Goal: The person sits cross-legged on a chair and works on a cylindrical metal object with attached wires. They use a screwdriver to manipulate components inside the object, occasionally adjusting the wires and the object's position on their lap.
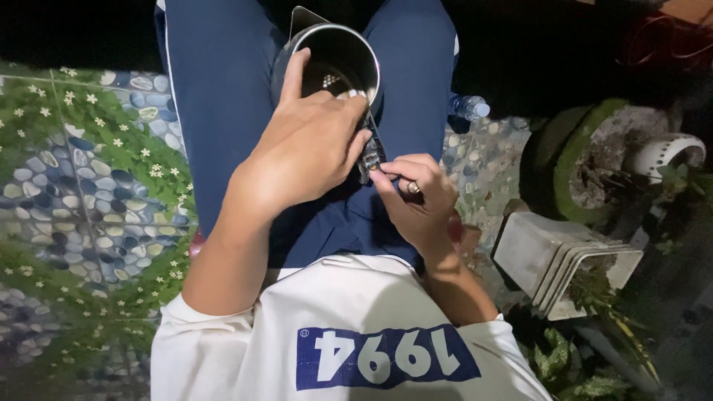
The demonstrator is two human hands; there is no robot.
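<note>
The metal pot (327, 63) sits on the person's lap between the blue-trousered thighs (223, 89). The left hand (308, 148) curls over the pot's near rim, fingers closed on the black handle (370, 154). Just below the pot, the right hand (416, 197) pinches a small part against that handle.

The pot (338, 63) at twelve o'clock is metal with a bright, glossy rim and a dark, dull inside. The trousers (215, 96) are smooth navy cloth; the shirt (267, 349) is matt white cloth. The floor (82, 186) at nine o'clock looks like glossy pebble-patterned tile. The planter (535, 249) at three o'clock is rough and grey.
</note>
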